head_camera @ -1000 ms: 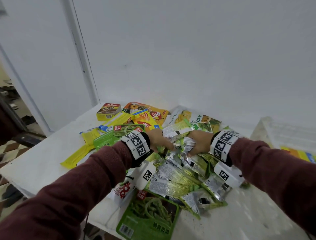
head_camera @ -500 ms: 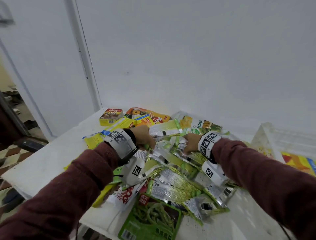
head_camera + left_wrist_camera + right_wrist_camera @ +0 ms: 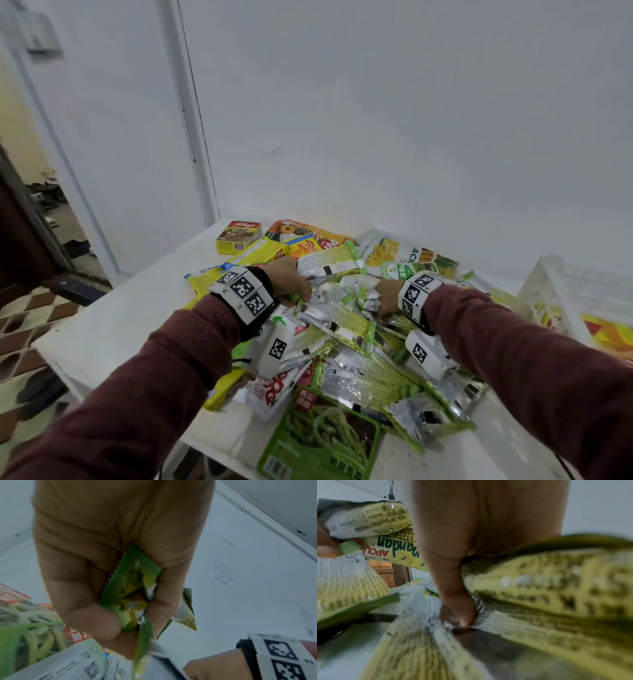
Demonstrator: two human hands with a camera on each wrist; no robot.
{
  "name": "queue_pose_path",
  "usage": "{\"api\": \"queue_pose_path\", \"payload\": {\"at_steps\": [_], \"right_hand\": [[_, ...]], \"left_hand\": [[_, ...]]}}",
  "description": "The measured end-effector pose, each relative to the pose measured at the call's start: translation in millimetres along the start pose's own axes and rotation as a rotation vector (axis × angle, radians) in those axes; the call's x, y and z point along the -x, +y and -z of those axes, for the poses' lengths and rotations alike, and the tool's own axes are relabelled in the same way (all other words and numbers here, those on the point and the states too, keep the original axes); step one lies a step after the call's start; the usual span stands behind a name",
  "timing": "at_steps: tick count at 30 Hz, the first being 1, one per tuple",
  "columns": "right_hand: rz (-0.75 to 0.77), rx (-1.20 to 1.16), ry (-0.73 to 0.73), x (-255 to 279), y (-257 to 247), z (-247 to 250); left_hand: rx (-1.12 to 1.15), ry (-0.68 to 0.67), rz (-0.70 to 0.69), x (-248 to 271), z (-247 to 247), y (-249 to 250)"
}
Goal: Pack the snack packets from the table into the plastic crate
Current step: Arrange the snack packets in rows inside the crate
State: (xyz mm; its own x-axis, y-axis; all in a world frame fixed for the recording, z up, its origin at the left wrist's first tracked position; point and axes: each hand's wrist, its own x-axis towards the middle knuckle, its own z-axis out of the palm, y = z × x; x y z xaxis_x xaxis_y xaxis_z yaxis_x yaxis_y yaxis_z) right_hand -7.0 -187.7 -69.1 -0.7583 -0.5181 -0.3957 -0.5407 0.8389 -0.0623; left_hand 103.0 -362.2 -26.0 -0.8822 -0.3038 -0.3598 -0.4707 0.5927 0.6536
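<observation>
Packets (image 3: 356,346) lay heaped on the table (image 3: 113,325), none lifted clear yet; step in hand looked like the gather, mid-task. Nearest: a big green bean pack (image 3: 320,442) at the table's front edge, then a white-red pack (image 3: 270,390) just left of it. Behind those, the green-silver pandan packets piled up, both hands sunk in the middle of that pile.

Left hand (image 3: 286,279) was curled tight, pinching the crimped ends of several green packets (image 3: 132,585) between thumb and fingers; wrist view showed it plainly. Right hand (image 3: 385,298) was dug among the packets, thumb (image 3: 462,601) pressed down on a foil wrapper; fingers hidden, so whether it actually gripped anything I cannot tell. Hands sat near each other, not touching.

Further back: yellow packs (image 3: 260,251), a cereal box (image 3: 239,236), an orange bag (image 3: 308,236) and a white-yellow bag (image 3: 404,257) against the wall. Crate (image 3: 561,284) stood at far right on the table, well apart from the hands, with something orange and yellow already inside.

Next move likely calls for a firm right-hand grip, then lifting both bunches and carrying them right, over the crate rim. Slippery foil, loose bunch: packets could drop off on the way.
</observation>
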Motion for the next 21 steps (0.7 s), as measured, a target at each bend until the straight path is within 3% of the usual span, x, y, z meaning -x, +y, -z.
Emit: {"api": "queue_pose_path", "payload": {"at_steps": [12, 16, 21], "right_hand": [[-0.093, -0.083, 0.17, 13, -2, 5], [-0.079, -0.211, 0.232, 38, -2, 20], [0.011, -0.588, 0.438, 70, 15, 64]], "left_hand": [[0.044, 0.055, -0.099, 8, 6, 1], [0.068, 0.147, -0.264, 24, 17, 11], [0.152, 0.254, -0.506, 50, 39, 46]]}}
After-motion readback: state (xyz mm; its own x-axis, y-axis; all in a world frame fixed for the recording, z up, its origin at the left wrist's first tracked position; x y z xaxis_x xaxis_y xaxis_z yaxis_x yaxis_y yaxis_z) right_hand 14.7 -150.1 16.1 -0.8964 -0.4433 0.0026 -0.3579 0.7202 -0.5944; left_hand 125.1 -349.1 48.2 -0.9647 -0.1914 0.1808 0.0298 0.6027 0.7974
